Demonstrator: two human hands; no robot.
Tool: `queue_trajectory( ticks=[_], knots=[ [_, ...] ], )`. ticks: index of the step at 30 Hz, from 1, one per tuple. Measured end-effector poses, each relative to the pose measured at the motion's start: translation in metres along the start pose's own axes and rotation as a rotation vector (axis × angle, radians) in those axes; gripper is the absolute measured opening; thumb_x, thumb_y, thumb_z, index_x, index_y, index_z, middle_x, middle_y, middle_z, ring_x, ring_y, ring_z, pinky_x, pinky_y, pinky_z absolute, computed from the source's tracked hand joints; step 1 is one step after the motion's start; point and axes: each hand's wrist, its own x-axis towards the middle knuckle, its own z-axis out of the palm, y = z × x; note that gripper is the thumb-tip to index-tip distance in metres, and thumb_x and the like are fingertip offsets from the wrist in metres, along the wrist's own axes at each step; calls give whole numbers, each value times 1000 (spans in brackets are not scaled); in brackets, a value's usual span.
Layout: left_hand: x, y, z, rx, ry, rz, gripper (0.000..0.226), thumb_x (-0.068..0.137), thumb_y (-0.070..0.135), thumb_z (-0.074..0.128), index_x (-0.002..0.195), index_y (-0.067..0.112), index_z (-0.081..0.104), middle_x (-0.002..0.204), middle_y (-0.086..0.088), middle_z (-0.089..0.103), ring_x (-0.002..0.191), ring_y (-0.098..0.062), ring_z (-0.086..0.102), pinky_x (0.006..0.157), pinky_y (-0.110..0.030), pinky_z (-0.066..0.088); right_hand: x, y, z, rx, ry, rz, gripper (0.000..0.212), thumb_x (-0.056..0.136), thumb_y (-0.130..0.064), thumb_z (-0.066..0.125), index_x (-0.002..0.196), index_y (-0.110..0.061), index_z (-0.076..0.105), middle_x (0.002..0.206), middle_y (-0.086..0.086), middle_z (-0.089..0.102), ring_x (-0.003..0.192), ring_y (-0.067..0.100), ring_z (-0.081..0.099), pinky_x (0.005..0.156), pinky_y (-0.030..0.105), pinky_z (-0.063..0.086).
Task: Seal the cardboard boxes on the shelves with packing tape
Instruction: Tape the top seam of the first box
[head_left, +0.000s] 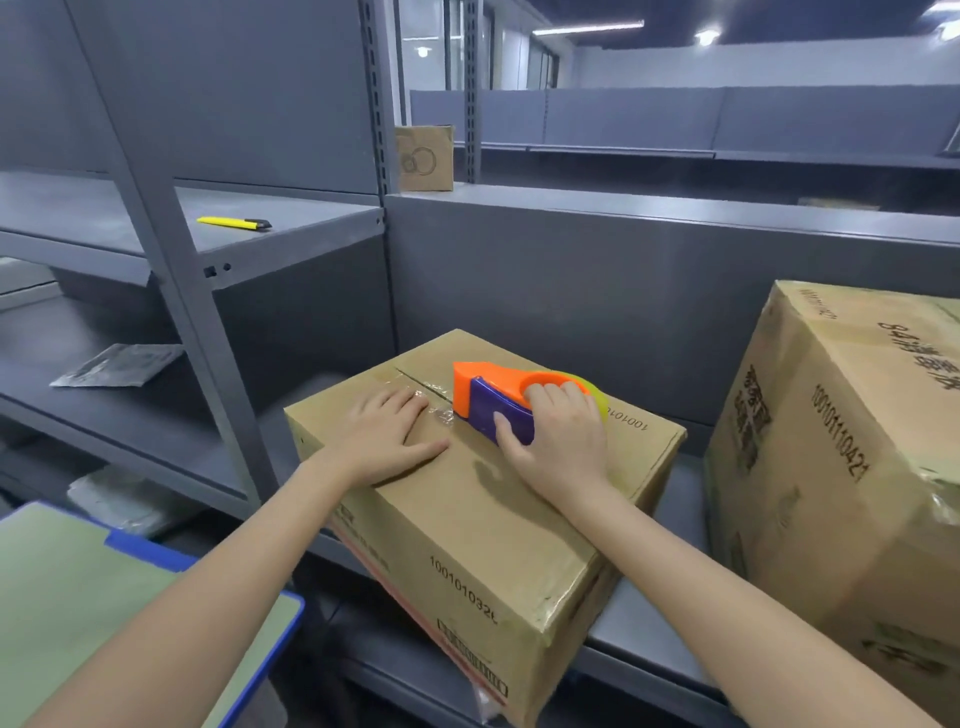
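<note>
Cardboard box (493, 509) sits at the front edge of the shelf (641, 623). The left hand (387, 434) lies flat with straight fingers beside the top seam, likely pinning the flaps, while the right hand (558, 441) grips the orange tape dispenser (485, 397) set on that seam.

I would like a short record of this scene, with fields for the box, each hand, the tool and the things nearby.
box: on the shelf, flaps closed, clear tape on part of the seam
left hand: flat on the box top, touching the clear tape
right hand: grips the tape dispenser
tape dispenser: orange and purple, on the box top
nearby: larger box at right; yellow cutter on the upper left shelf
</note>
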Motion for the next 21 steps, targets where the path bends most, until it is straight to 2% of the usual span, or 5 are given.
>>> queue_trajectory(
  ticks=[3,6,10,17,21],
  knots=[
    [-12,19,1,-8,44,-91,76,85,70,27,145,22,26,154,0,20,142,-19,11,114,-40,8,8,19,0,75,-49,-51,34,82,-39,56,77,-6,61,75,7,63,74,27,53,70,34,38],
    [-25,48,3,7,59,-235,77,85,69,23,144,20,27,155,-2,20,142,-23,11,114,-44,9,16,43,0,102,-61,-128,30,85,-32,58,81,-3,65,77,9,62,79,31,53,76,36,38],
    [-37,92,8,52,70,-383,77,86,65,20,145,15,27,154,-10,19,142,-30,12,112,-52,7,23,73,-4,-24,-63,-253,27,84,-31,59,86,-6,68,84,10,64,90,36,57,88,44,39],
    [-36,119,4,36,80,-437,71,89,60,25,142,13,33,153,-14,23,140,-35,14,111,-55,7,24,70,-9,-217,-209,-185,33,97,-29,40,96,-5,63,99,10,65,99,30,53,103,39,18],
    [-37,115,3,7,85,-418,67,89,58,27,138,15,38,152,-13,25,140,-33,16,110,-54,9,25,56,-10,-325,-260,-118,39,96,-36,32,97,-9,60,100,8,65,96,26,54,105,41,22]
  ],
)
